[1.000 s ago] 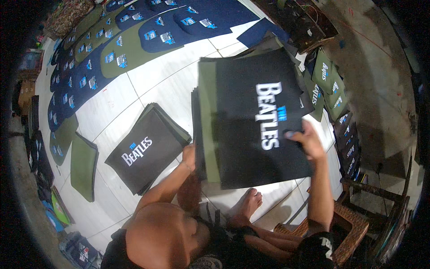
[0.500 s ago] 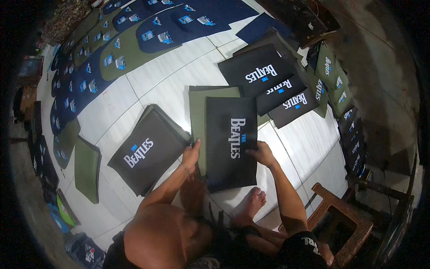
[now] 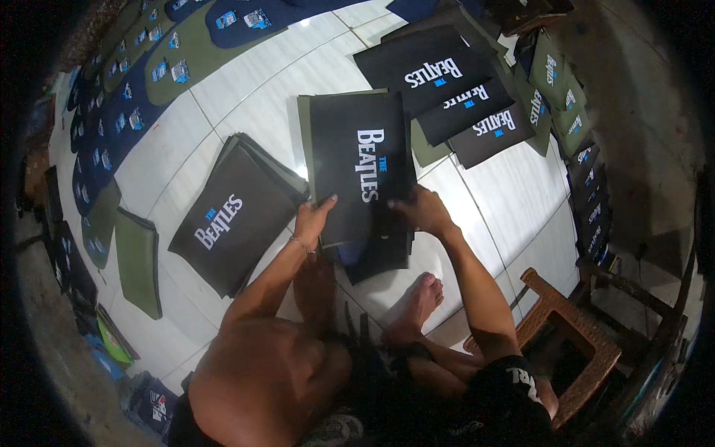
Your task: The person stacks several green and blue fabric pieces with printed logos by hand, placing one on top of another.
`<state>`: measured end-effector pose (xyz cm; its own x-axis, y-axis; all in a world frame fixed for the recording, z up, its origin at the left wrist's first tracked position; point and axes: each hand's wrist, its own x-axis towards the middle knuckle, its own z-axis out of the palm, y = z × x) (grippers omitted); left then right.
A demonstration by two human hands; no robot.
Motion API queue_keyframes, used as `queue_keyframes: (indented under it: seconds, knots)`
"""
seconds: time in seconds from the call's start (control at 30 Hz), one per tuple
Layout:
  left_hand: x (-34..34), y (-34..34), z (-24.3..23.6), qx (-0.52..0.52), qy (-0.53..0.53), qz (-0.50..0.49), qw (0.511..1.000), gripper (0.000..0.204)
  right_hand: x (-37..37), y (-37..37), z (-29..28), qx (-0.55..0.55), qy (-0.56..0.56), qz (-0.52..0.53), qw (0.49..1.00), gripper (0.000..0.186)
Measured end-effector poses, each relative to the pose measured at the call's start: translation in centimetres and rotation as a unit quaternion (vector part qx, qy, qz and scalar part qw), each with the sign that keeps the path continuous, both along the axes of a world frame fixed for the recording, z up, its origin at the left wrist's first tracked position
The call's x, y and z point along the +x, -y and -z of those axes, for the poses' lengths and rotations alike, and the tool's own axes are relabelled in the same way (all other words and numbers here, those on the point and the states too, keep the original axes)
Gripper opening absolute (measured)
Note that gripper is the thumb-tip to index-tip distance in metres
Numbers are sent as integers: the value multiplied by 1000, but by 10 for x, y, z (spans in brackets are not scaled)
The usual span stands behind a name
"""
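Stack [image 3: 335, 160] is spanning gap between your hands, long axis pointing away from you. Left hand [image 3: 314, 220] is clamping left edge, right hand [image 3: 426, 211] is clamping right; most of stack is extending beyond both, neither clearly nearer.

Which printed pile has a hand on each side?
The middle stack, black on top with green at its left: the left hand at its left edge, the right hand at its right. It alone is between both hands.
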<state>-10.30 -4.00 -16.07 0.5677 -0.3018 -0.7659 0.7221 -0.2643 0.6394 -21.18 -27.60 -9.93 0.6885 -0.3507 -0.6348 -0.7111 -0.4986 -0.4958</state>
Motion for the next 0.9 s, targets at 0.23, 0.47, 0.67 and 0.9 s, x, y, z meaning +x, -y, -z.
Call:
queue_keyframes:
  seconds: [0.23,0.47,0.67,0.9]
  knots:
    - [-4,1,13,-67,17,-7,998,32,-78,33,10,160,59,-110,979,49]
    - [-3,8,1,-37,27,20,999,27,-109,139,-48,114,-135,-109,978,21]
    - [-5,-8,14,-40,74,58,995,23,-29,131,-198,97,75,-24,992,24]
    - [-8,-9,27,-89,56,28,994,27,-12,115,-178,-88,235,25,968,37]
